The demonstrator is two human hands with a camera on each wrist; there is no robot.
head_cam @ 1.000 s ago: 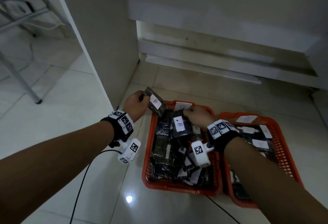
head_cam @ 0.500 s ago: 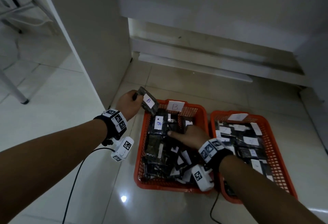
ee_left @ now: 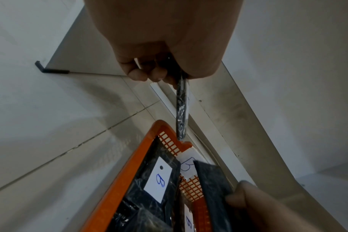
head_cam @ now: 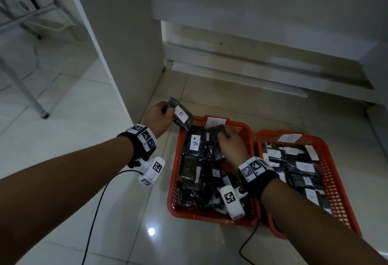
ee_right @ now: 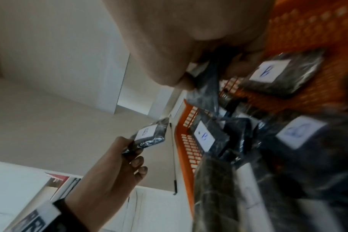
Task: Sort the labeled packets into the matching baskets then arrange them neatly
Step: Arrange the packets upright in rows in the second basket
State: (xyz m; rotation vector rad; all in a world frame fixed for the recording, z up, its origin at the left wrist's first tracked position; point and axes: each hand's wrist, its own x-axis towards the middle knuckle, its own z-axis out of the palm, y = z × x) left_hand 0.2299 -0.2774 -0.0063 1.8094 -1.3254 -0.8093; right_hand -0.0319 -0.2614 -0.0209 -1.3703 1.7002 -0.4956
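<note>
— Two hands, two packets: how do they stand, left to right?

— At far left a chair leg [head_cam: 39, 107] and a white cabinet panel [head_cam: 117, 44]. The left hand [head_cam: 157, 117] pinches a dark packet marked B [head_cam: 181, 115] by its end, held in the air just outside the left basket [head_cam: 212, 214], near its far left corner. The right hand [head_cam: 232, 149] grips a second dark packet [head_cam: 218, 136] raised above the heap inside that basket, whose far wall carries a paper tag [head_cam: 216, 122]. The right basket [head_cam: 336, 180] sits just beside it, also filled.

— How would they handle?

— Likely light, flat, in slick crinkly film; an end pinch looks enough, though slippery.

— Room to move?

— Tight: the panel stands near the left hand, the basket rims nearly touch, and open floor [head_cam: 63, 138] lies left.
</note>
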